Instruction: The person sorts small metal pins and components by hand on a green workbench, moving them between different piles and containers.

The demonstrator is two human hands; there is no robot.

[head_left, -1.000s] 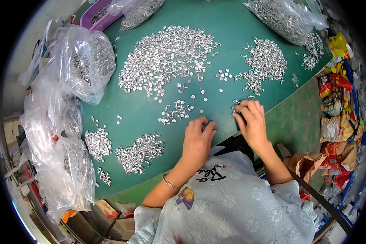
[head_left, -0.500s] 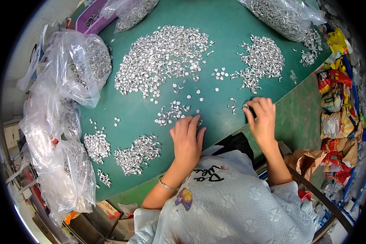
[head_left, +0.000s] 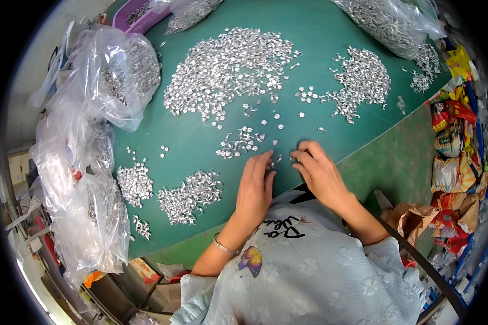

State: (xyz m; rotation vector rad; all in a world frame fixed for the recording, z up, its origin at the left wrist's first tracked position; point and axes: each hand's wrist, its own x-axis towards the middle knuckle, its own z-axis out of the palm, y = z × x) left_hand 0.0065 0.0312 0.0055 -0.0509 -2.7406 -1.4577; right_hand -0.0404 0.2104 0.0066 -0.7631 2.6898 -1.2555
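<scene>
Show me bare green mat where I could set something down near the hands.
Bare mat lies left of the left hand, between the small scatter and the lower pile, and right of the right hand, below the right pile. Crowded: the big centre pile and the bagged left edge.

place: small workshop | signs: green worktable [head_left: 331, 32], heaps of small metal parts [head_left: 228, 65], bagged parts [head_left: 119, 76]

1. The left hand [head_left: 254, 189], which lay flat beside the small cluster of silver pieces [head_left: 238, 143] half a second ago, has drawn back toward the right hand [head_left: 319, 173].
2. The right hand, earlier farther right near the table [head_left: 363, 162] edge, has moved inward.
3. Both sets of fingers now meet over one small metal piece [head_left: 279, 160].
</scene>
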